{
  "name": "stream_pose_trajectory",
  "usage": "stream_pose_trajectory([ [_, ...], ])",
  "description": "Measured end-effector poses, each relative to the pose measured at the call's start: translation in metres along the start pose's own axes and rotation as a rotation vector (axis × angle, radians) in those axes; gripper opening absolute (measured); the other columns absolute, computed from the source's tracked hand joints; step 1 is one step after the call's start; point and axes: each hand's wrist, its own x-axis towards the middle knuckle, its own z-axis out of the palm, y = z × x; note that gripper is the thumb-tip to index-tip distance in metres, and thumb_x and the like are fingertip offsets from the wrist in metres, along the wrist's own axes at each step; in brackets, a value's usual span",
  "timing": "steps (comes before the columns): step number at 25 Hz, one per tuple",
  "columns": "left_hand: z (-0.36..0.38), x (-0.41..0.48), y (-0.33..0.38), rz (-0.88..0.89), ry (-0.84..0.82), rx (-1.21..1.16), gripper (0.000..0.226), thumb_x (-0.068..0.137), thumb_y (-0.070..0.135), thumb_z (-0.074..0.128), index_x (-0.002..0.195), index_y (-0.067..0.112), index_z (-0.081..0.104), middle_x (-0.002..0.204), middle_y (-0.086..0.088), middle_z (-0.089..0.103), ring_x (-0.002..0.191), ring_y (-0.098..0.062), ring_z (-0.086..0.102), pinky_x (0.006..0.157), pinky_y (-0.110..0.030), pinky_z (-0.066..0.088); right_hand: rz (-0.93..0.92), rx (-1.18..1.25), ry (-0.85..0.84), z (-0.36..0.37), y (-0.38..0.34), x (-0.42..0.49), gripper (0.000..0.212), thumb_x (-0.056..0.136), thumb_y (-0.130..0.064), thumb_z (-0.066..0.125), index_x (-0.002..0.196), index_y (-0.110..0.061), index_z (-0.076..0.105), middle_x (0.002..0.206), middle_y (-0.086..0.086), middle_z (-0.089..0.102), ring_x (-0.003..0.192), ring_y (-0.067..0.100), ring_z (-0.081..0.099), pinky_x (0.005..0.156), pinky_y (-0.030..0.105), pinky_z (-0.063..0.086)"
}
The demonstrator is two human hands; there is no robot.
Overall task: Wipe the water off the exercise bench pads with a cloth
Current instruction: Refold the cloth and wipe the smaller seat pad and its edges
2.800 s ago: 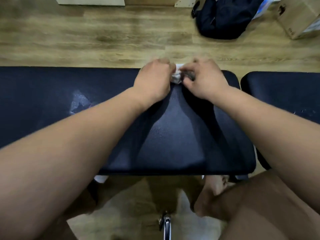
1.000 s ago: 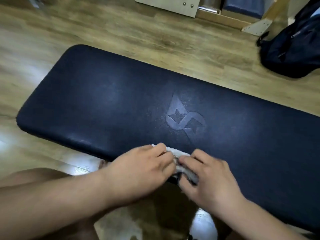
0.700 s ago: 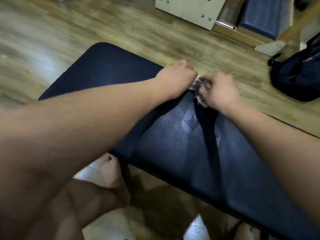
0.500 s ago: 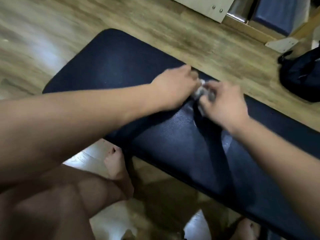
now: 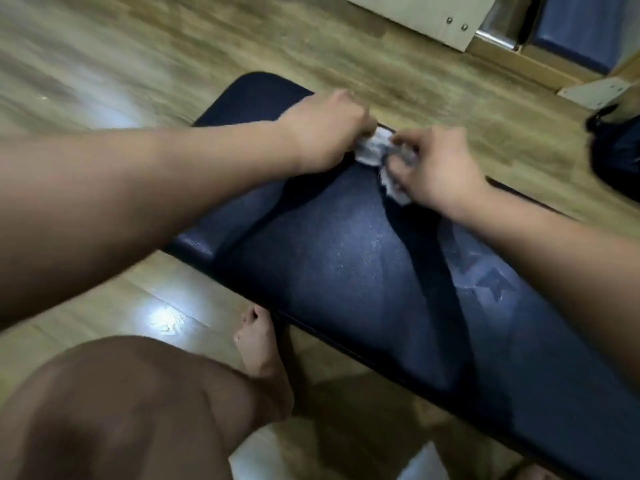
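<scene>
Cloth, white and crumpled, lies bunched at the far edge of the dark blue bench pad, toward its left end. The left hand grips the cloth's left part with its fingers curled under. The right hand pinches the right part between thumb and bent fingers. The two hands are close together. Pale specks and a sheen show on the pad nearer than the hands. An embossed logo sits to the right. A bare foot stands on the wooden floor just beside the pad's near edge. A dark bag lies far right.
</scene>
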Motion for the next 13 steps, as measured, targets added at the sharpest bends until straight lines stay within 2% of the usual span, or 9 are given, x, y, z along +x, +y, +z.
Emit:
stream_pose_trajectory([
  [2, 0.003, 0.031, -0.016, -0.16, 0.047, -0.006, 0.016, 0.082, 0.002, 0.053, 0.09, 0.012, 0.062, 0.096, -0.019, 0.064, 0.093, -0.041, 0.061, 0.072, -0.048, 0.05, 0.17, 0.025, 0.033, 0.003, -0.002, 0.046, 0.033, 0.082, -0.027, 0.057, 0.112, -0.018, 0.069, 0.102, 0.018, 0.069, 0.097, 0.035, 0.063, 0.087, 0.032, 0.049],
  [4, 0.008, 0.017, -0.017, -0.13, 0.152, -0.035, 0.013, 0.086, 0.002, 0.052, 0.09, 0.012, 0.059, 0.095, -0.016, 0.063, 0.093, -0.038, 0.057, 0.072, -0.046, 0.047, 0.222, 0.044, 0.068, 0.006, -0.018, 0.04, 0.031, 0.079, -0.03, 0.054, 0.102, -0.017, 0.071, 0.094, 0.018, 0.07, 0.09, 0.036, 0.064, 0.079, 0.029, 0.049],
  [7, 0.019, -0.088, -0.012, 0.06, 0.201, -0.056, 0.016, 0.09, 0.007, 0.045, 0.09, 0.013, 0.06, 0.095, -0.01, 0.06, 0.088, -0.03, 0.051, 0.072, -0.041, 0.044, -0.002, 0.119, 0.007, 0.018, -0.058, -0.044, 0.032, 0.073, -0.042, 0.05, 0.086, -0.02, 0.069, 0.07, 0.009, 0.065, 0.066, 0.032, 0.062, 0.063, 0.033, 0.053],
  [10, 0.001, -0.194, -0.007, 0.198, 0.039, -0.127, 0.029, 0.097, 0.012, 0.037, 0.093, 0.014, 0.066, 0.097, -0.002, 0.063, 0.085, -0.023, 0.054, 0.067, -0.039, 0.05, -0.23, 0.23, -0.126, 0.027, -0.106, -0.113, 0.031, 0.072, -0.044, 0.054, 0.081, -0.02, 0.07, 0.066, 0.003, 0.06, 0.057, 0.028, 0.058, 0.052, 0.036, 0.052],
  [11, -0.003, -0.21, -0.006, 0.212, -0.021, -0.133, 0.027, 0.096, 0.011, 0.039, 0.091, 0.016, 0.065, 0.095, 0.002, 0.062, 0.083, -0.021, 0.053, 0.063, -0.038, 0.05, -0.304, 0.258, -0.178, 0.03, -0.115, -0.122, 0.03, 0.072, -0.043, 0.053, 0.078, -0.019, 0.07, 0.064, 0.002, 0.058, 0.053, 0.028, 0.057, 0.047, 0.034, 0.051],
  [13, -0.003, -0.206, -0.009, 0.218, -0.012, -0.09, 0.024, 0.084, 0.008, 0.04, 0.083, 0.019, 0.061, 0.086, 0.004, 0.058, 0.078, -0.019, 0.051, 0.052, -0.038, 0.049, -0.412, 0.241, -0.185, 0.036, -0.114, -0.108, 0.03, 0.07, -0.042, 0.05, 0.071, -0.018, 0.069, 0.06, 0.003, 0.057, 0.049, 0.028, 0.056, 0.042, 0.032, 0.049],
])
